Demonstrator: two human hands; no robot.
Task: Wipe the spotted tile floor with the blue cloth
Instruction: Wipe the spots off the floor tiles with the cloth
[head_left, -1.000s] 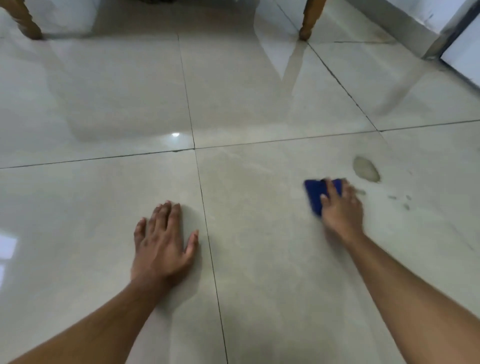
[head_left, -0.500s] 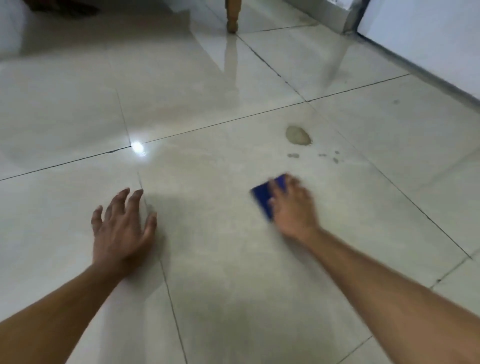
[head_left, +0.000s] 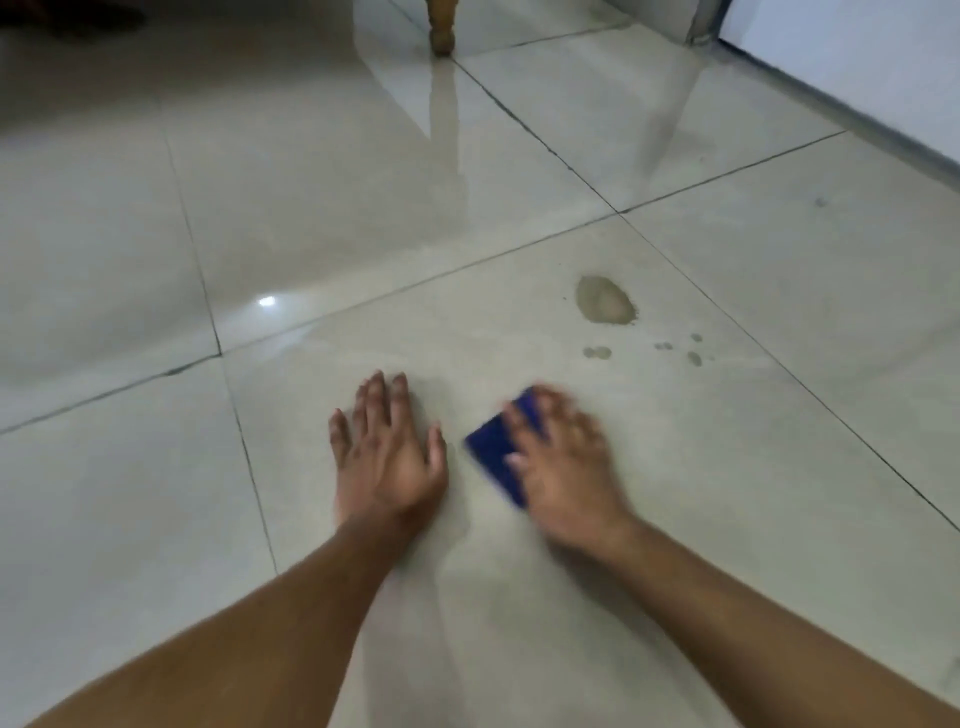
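Observation:
My right hand (head_left: 566, 473) presses flat on a folded blue cloth (head_left: 496, 449) on the glossy beige tile floor (head_left: 727, 467); the hand is motion-blurred and covers the cloth's right part. A large brownish spot (head_left: 603, 300) lies on the same tile, further away and to the right, with several small spots (head_left: 675, 349) just below it. The cloth is apart from these spots. Flat on the tile just left of the cloth rests my left hand (head_left: 387, 457), fingers spread and holding nothing.
A wooden furniture leg (head_left: 441, 26) stands at the top centre. A white wall with a dark skirting (head_left: 857, 124) runs along the right side. Dark grout lines cross the floor. A light glare (head_left: 266, 301) reflects on the left tile.
My right hand has dragged the blue cloth back toward me and leftward, away from the large spot. My left hand now lies right of the grout line, close beside the cloth. The view has shifted.

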